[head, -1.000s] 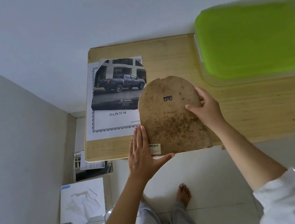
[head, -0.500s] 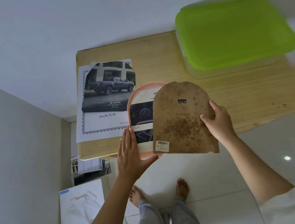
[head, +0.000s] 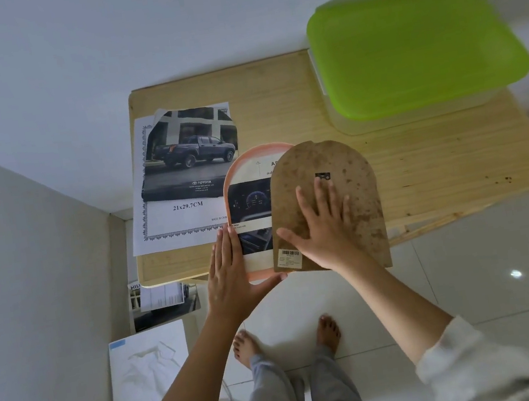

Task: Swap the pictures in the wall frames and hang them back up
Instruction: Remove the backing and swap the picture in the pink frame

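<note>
On the pale wooden tabletop point(head: 420, 158), the right hand point(head: 324, 226) lies flat with fingers spread on the stained brown arched backing board point(head: 343, 168), gripping nothing, while the board covers the right part of the pink arched picture frame point(head: 235, 170). The left hand point(head: 231, 279) rests open and flat at the frame's 7 o'clock corner, thumb under its bottom edge. A truck picture on a white sheet point(head: 185, 177) lies at the frame's 10 o'clock, and a green-lidded plastic box point(head: 412, 50) at 2 o'clock.
</note>
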`<state>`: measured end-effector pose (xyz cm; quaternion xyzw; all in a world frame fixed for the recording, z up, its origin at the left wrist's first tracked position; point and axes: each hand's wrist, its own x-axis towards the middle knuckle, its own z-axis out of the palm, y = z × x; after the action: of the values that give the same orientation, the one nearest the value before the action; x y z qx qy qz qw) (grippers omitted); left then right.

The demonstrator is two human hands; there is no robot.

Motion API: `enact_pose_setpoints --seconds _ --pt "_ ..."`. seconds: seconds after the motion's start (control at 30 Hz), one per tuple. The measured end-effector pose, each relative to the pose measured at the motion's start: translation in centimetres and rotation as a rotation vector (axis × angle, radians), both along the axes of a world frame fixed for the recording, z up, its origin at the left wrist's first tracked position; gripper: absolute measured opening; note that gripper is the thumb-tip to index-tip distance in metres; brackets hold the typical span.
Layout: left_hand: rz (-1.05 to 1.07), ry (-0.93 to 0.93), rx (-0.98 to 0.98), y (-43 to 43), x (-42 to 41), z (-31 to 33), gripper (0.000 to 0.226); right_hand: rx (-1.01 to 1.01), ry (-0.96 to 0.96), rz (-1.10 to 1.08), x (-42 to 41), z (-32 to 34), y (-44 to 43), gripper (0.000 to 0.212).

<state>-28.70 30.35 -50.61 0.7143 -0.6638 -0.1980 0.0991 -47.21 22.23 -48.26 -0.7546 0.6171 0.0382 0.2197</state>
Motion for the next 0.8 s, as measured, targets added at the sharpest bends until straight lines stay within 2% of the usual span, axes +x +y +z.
enact_pose_setpoints --seconds 0.13,0.37,0.8 --pt "-0.002 -0.006 0.006 0.0 0.1 0.0 0.121 -0.005 0.08 -0.036 -3.0 -0.9 0.6 0.094" --pt "-0.013 -0.005 0.011 0.1 0.2 -0.4 0.119 0.046 0.044 -0.099 -9.4 -0.7 0.2 0.098" --pt "0.029 -0.011 0.015 -0.1 0.2 0.0 0.122 0.05 -0.006 -0.185 -13.1 -0.2 -1.4 0.098"
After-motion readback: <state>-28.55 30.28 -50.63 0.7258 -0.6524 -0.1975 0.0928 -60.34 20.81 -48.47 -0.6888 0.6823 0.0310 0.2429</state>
